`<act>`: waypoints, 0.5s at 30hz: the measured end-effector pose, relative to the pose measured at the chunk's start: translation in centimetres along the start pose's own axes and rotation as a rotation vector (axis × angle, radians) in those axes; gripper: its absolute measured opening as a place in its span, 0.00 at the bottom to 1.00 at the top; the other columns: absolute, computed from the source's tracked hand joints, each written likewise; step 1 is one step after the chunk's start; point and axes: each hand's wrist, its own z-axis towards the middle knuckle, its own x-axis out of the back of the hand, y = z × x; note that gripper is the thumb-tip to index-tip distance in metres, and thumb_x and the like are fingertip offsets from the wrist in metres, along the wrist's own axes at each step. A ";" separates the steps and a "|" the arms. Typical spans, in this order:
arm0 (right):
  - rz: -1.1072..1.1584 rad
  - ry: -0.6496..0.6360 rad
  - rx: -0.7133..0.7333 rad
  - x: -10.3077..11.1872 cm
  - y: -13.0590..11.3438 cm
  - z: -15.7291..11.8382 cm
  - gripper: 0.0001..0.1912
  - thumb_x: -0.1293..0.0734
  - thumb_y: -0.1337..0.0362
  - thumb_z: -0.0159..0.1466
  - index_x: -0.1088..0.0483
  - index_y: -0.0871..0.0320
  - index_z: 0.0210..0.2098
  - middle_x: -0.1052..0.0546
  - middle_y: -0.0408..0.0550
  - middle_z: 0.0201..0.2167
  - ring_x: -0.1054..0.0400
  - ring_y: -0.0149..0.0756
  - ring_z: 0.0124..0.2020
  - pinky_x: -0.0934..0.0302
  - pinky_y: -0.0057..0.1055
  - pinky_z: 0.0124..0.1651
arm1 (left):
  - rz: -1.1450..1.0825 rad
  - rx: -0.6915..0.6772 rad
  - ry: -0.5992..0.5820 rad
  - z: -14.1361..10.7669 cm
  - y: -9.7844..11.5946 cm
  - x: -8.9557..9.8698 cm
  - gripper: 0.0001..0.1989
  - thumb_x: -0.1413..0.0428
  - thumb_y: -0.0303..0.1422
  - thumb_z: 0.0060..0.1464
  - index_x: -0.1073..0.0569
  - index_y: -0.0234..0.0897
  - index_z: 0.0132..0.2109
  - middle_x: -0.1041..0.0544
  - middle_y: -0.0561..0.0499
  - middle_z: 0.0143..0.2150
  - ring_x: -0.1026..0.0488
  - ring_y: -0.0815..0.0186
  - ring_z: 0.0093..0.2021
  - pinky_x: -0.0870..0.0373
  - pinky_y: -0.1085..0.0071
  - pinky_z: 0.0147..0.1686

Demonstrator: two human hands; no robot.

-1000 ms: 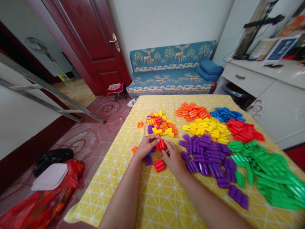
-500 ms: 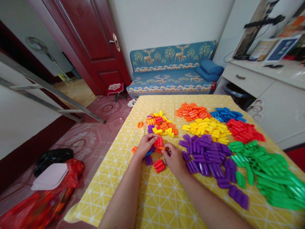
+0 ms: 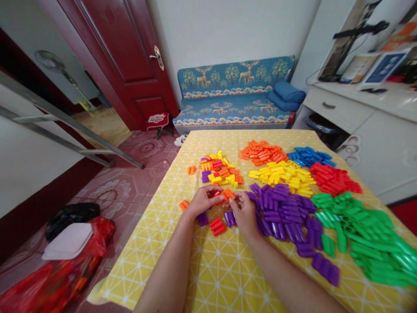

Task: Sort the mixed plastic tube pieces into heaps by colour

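Near the middle of the table, my left hand (image 3: 204,200) is closed on a red plastic building piece (image 3: 217,196), partly hidden by the fingers. My right hand (image 3: 243,210) pinches an orange building piece (image 3: 229,194) right against the red one; whether the two are joined I cannot tell. Below the hands lie a loose red piece (image 3: 217,226) made of parallel tubes and a small purple piece (image 3: 230,219). Another purple piece (image 3: 203,218) sits under my left wrist, and an orange piece (image 3: 184,204) is just left of it.
Beyond my hands lies a mixed cluster of pieces (image 3: 221,171). Sorted piles stand to the right: orange (image 3: 263,152), yellow (image 3: 283,176), blue (image 3: 311,156), red (image 3: 335,178), purple (image 3: 283,213) and green (image 3: 371,234). A yellow patterned cloth (image 3: 221,278) covers the table.
Both hands have turned the pieces between them, and the orange piece now shows uppermost beside the red one. The right hand has shifted slightly up and right, uncovering the small purple piece.
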 end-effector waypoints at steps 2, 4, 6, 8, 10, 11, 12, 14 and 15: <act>-0.023 -0.037 0.009 -0.1 0.1 0.0 0.12 0.34 0.58 0.61 0.34 0.56 0.41 0.23 0.47 0.35 0.26 0.36 0.28 0.31 0.33 0.34 | 0.031 -0.019 -0.026 0.0 -0.1 -0.1 0.20 0.35 0.42 0.47 0.21 0.31 0.43 0.20 0.45 0.37 0.27 0.66 0.34 0.33 0.71 0.37; -0.066 -0.073 0.030 -0.2 0.2 -0.1 0.13 0.34 0.57 0.61 0.33 0.56 0.44 0.22 0.49 0.37 0.26 0.37 0.30 0.31 0.34 0.35 | 0.053 -0.032 -0.047 0.0 -0.3 -0.1 0.20 0.37 0.43 0.49 0.21 0.31 0.42 0.20 0.45 0.36 0.27 0.65 0.33 0.32 0.71 0.36; -0.128 -0.093 0.064 -0.2 0.3 -0.1 0.17 0.34 0.56 0.62 0.33 0.56 0.48 0.22 0.51 0.41 0.25 0.39 0.36 0.30 0.35 0.39 | 0.061 -0.032 -0.069 0.0 -0.6 -0.1 0.20 0.38 0.44 0.50 0.21 0.32 0.42 0.20 0.46 0.35 0.28 0.66 0.32 0.33 0.72 0.34; -0.207 -0.094 0.102 -0.1 0.4 -0.2 0.19 0.35 0.55 0.63 0.33 0.56 0.50 0.22 0.52 0.44 0.26 0.41 0.41 0.31 0.37 0.43 | 0.072 -0.032 -0.087 0.0 -0.9 -0.1 0.19 0.38 0.44 0.51 0.22 0.32 0.43 0.21 0.48 0.34 0.28 0.67 0.31 0.33 0.73 0.32; -0.265 -0.095 0.124 0.0 0.3 -0.3 0.18 0.36 0.54 0.64 0.31 0.56 0.50 0.22 0.51 0.44 0.26 0.41 0.41 0.32 0.37 0.44 | 0.087 -0.037 -0.092 0.0 -1.2 -0.1 0.18 0.38 0.43 0.51 0.22 0.31 0.41 0.22 0.49 0.33 0.30 0.69 0.29 0.34 0.74 0.31; -0.272 -0.096 0.125 0.0 0.2 -0.3 0.17 0.36 0.54 0.65 0.30 0.56 0.48 0.22 0.50 0.42 0.26 0.40 0.39 0.32 0.36 0.43 | 0.090 -0.037 -0.090 0.0 -1.2 -0.1 0.18 0.38 0.43 0.50 0.23 0.31 0.40 0.23 0.49 0.32 0.31 0.70 0.28 0.34 0.74 0.30; -0.266 -0.097 0.119 0.0 0.1 -0.3 0.16 0.37 0.54 0.65 0.30 0.56 0.47 0.21 0.49 0.40 0.26 0.39 0.36 0.32 0.35 0.40 | 0.089 -0.036 -0.088 0.0 -1.2 -0.1 0.18 0.37 0.43 0.50 0.23 0.31 0.39 0.23 0.50 0.31 0.31 0.70 0.28 0.35 0.75 0.30; -0.229 -0.092 0.092 0.0 -0.2 -0.3 0.15 0.37 0.54 0.65 0.29 0.57 0.45 0.22 0.47 0.34 0.27 0.36 0.29 0.33 0.33 0.35 | 0.082 -0.033 -0.096 0.0 -1.1 -0.1 0.18 0.37 0.43 0.50 0.24 0.31 0.38 0.25 0.51 0.30 0.33 0.72 0.26 0.36 0.75 0.29; -0.209 -0.079 0.076 0.1 -0.3 -0.3 0.16 0.38 0.53 0.65 0.29 0.57 0.45 0.22 0.46 0.31 0.28 0.36 0.26 0.34 0.32 0.33 | 0.084 -0.029 -0.105 0.0 -1.0 -0.1 0.18 0.37 0.43 0.49 0.24 0.31 0.38 0.25 0.51 0.29 0.34 0.72 0.26 0.37 0.76 0.28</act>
